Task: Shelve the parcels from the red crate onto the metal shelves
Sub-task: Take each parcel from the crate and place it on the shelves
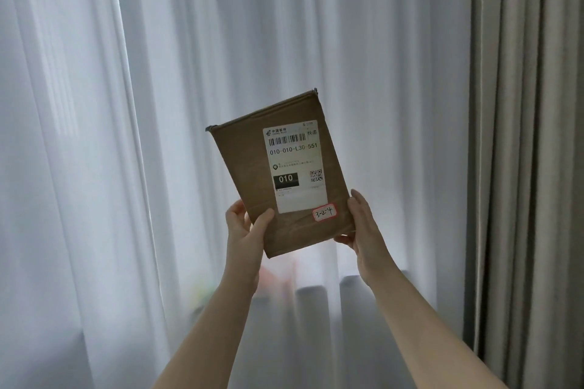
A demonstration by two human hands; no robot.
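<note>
Holds up a flat brown parcel (pixel 249 167) in both hands, arms stretched out, against a sheer white curtain (pixel 158 104). Grips the lower left edge with the left hand (pixel 245 230) — thumb pressed on the front face, fingers wrapped behind. Clasps the lower right corner with the right hand (pixel 363 227), fingers curled under and behind the cardboard. Keeps the parcel in mid-air, front face to the camera, top leaning left. Shows a white label (pixel 295 167) with a barcode, the code 010-010-L30-551, a black box reading 010 and a QR square — and, just below its right corner, a red-bordered sticker (pixel 324 212) handwritten 3-2-4. Stands well left of a grey drape (pixel 524 136) at the right edge. Blurs faint pink and yellow shapes (pixel 278 278) behind the curtain, too vague to identify.
</note>
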